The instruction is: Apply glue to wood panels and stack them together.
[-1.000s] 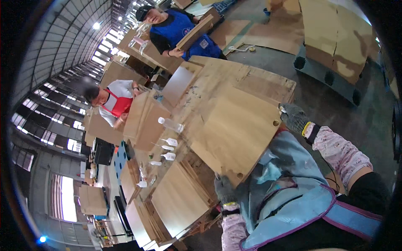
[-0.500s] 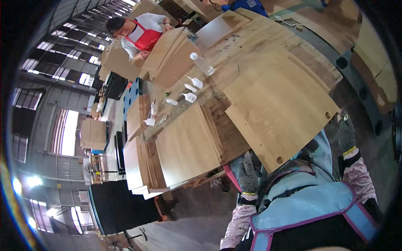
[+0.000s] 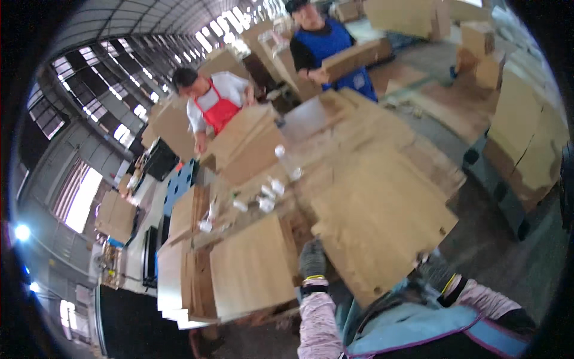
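Board [image 3: 382,221], tan and flat, fills the right-centre of the frame, its lower part jutting toward the light-blue apron [image 3: 406,326] at the bottom. It lies between the two gloved hands: the left hand [image 3: 313,260] is at its left edge, fingertips pointing up the frame, and the right hand [image 3: 435,272] is at its lower right edge, fingers bent. One dark hole shows near each hand-side corner. Motion blur hides the fingertips, so I cannot tell how far either grip is open or whether it is closed on the board. Left of the left hand, in the lower centre, is a stack of similar boards [image 3: 248,269]; small white bottles [image 3: 266,200] stand or lie above it.
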Tool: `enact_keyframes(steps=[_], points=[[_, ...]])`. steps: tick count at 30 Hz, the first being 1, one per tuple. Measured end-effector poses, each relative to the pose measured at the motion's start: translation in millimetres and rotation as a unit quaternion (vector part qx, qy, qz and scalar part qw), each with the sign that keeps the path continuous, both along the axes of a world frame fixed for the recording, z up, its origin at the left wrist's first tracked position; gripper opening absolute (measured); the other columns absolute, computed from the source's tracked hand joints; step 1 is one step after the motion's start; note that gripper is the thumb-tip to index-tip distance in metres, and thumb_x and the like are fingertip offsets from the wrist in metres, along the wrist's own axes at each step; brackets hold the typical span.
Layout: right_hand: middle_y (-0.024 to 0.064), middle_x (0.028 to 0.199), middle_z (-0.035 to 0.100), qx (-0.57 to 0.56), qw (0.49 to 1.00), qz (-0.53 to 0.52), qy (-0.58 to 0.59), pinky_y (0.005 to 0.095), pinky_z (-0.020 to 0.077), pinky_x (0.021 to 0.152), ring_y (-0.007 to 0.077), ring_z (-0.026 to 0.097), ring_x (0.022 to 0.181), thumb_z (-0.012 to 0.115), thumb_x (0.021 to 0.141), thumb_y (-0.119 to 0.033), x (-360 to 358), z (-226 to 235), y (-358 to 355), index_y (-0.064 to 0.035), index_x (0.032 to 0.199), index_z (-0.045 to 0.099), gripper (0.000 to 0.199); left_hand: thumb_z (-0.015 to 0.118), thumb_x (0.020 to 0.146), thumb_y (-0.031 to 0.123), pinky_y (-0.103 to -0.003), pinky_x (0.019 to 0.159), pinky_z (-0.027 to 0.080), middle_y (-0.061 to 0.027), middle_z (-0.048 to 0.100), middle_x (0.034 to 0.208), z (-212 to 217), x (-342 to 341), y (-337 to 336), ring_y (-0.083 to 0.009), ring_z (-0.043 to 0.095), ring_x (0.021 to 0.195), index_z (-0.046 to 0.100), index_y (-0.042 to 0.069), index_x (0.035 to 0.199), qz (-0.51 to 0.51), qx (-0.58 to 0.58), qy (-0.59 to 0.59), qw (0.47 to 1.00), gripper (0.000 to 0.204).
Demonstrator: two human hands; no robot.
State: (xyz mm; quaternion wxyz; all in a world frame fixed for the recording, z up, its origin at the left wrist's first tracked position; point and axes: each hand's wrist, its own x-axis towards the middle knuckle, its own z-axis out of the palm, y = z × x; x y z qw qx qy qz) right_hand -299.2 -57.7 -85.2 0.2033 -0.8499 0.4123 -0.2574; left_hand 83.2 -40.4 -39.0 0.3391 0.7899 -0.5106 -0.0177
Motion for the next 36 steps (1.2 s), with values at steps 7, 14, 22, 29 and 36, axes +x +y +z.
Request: enact_keyframes(steps=[7,14,22,29,36], points=[[0.0138,0.075,0.057,0.259,0.955,-0.012,-0.140,0.0398,0.0449,0.067,0.0338,0.057,0.075,0.058,0.081,-0.015,21,121,-3,-0.0039,0.085,0.057,0.012,0.051,0.089,0.049,-0.039,0.067,0.045,-0.0138,0.064,0.076,19,34,-76,-0.0256,0.059,0.071,0.062,-0.001,0.087,0.152,-0.119,0.312,0.930,0.051],[0.0056,0.070,0.053,0.189,0.979,0.041,-0.062,0.0365,0.0448,0.063,0.0214,0.055,0.068,0.053,0.081,-0.004,13,85,-33,-0.0053,0.087,0.058,0.008,0.059,0.087,0.038,-0.033,0.070,0.045,-0.0096,0.066,0.083,-2,38,-60,-0.0167,0.056,0.074,0.064,0.000,0.096,0.050,-0.078,0.126,0.988,0.039],[0.0099,0.086,0.058,0.233,0.908,0.032,-0.346,0.0358,0.0465,0.068,0.0238,0.057,0.078,0.053,0.088,-0.020,22,42,-91,-0.0069,0.096,0.058,0.016,0.058,0.089,0.027,-0.034,0.077,0.046,-0.0146,0.064,0.094,0,0,25,-0.0237,0.059,0.087,0.061,-0.003,0.104,0.198,-0.149,0.132,0.960,0.033],[0.0107,0.083,0.056,0.208,0.948,-0.098,-0.222,0.0348,0.0451,0.070,0.0265,0.054,0.074,0.063,0.080,-0.018,0,40,-39,-0.0090,0.079,0.058,0.010,0.053,0.093,0.026,-0.034,0.072,0.047,-0.0138,0.063,0.091,44,-86,67,-0.0215,0.058,0.082,0.059,-0.001,0.109,0.125,-0.048,0.300,0.944,0.033],[0.0183,0.090,0.062,0.041,0.981,-0.187,0.010,0.0402,0.0486,0.069,0.0343,0.061,0.083,0.055,0.086,-0.012,-69,103,-69,-0.0039,0.093,0.060,0.012,0.045,0.096,0.014,-0.033,0.072,0.050,-0.0077,0.065,0.086,49,-128,141,-0.0204,0.061,0.082,0.064,0.003,0.094,-0.116,-0.057,0.171,0.977,0.022]])
